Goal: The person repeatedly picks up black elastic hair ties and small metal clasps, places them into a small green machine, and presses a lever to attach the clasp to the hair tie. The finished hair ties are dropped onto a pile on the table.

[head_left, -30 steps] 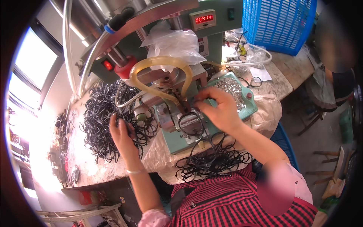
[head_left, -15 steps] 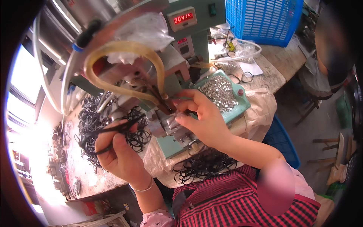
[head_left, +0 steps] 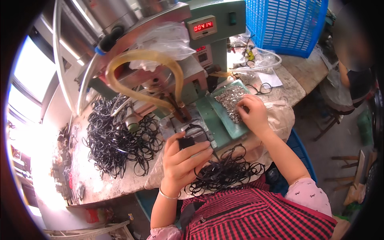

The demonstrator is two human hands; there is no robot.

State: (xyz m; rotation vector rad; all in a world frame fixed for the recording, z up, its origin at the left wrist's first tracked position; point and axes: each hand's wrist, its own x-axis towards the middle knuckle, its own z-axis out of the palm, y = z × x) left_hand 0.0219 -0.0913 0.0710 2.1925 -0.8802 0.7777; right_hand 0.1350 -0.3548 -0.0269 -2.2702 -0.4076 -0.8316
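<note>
My left hand [head_left: 182, 160] is at the front of the press, its fingers closed round a thin black loop [head_left: 196, 127] that arches up beside the press's work spot. A dark patch between the fingers is hard to make out. Over the green tray [head_left: 236, 131] of small shiny metal pieces [head_left: 229, 100], my right hand [head_left: 256, 116] has thumb and fingertips pinched together at the heap's right side. Whatever lies in that pinch is too small to tell. The brown press jaws [head_left: 182, 115] stand just beyond my left fingertips.
A big tangle of black loops [head_left: 116, 138] covers the table on the left, and a smaller heap [head_left: 228, 172] lies near my apron. A yellowish hose [head_left: 110, 76] curves over the press. At the back right stands a blue basket [head_left: 286, 26]. Another person is at the far right.
My left hand has come rightward from beside the left tangle to the press front. My right hand has left the jaws and moved right to the metal pieces. The view has shifted slightly.
</note>
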